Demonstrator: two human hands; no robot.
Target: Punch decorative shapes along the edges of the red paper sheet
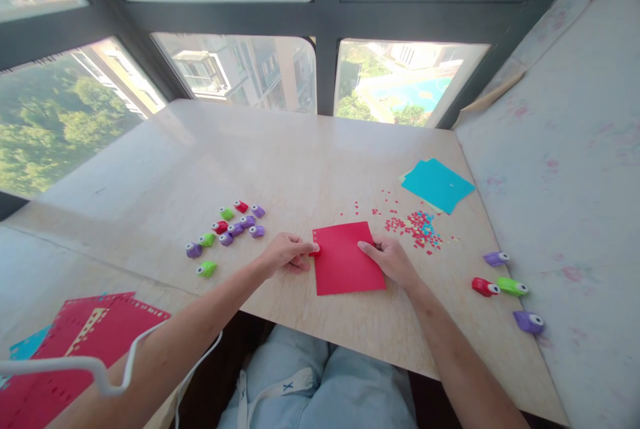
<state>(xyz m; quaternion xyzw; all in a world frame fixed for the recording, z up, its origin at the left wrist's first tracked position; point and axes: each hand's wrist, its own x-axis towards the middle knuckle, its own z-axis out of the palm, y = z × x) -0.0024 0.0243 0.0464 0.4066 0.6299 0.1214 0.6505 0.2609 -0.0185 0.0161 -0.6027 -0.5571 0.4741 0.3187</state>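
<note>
The red paper sheet (346, 258) lies flat on the worktop (280, 155). The left hand (287, 253) pinches its left edge; the right hand (393, 259) pinches its right edge.

The left hand (286, 255) covers a small red punch (315, 249) at the left edge of the red sheet (346, 257); only a tip of the punch shows. The right hand (390, 259) hides part of the sheet's right edge. At lower left of the frame, the stack of punched red sheets (70, 349) is cut off by the frame edge and crossed by a white cable (107, 385). The scattered paper cut-outs (415, 224) right of centre are too small to identify by shape.
</note>
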